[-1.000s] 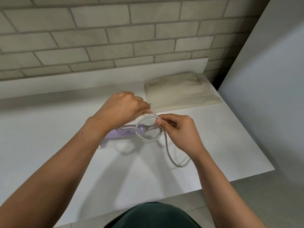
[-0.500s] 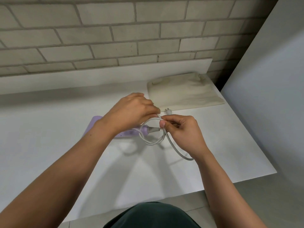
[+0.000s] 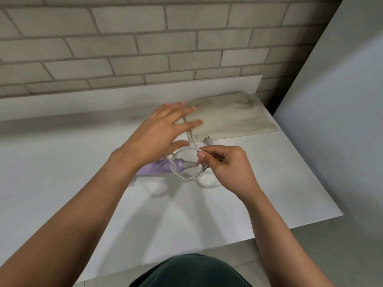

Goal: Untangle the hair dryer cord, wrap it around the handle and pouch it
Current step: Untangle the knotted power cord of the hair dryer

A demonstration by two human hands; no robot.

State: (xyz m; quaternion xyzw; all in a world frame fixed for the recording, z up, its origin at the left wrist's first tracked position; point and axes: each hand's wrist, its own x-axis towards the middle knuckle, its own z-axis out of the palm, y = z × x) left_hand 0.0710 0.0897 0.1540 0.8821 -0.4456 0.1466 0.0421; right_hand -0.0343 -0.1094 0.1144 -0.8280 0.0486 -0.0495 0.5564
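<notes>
My right hand (image 3: 226, 164) pinches cord (image 3: 182, 178) by the handle (image 3: 159, 166); left hand (image 3: 161, 133) spread, holding nothing. Cord's light, springy w/ 1 loop; I'd grab near plug (image 3: 208, 140).

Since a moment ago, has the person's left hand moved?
Yes. The left hand has opened and reached away from the grey cord loop, toward the beige cloth pouch lying against the wall.

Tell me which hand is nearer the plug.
Right. The right hand pinches the cord just below the plug; the left hand, fingers spread, is farther to its left.
</notes>
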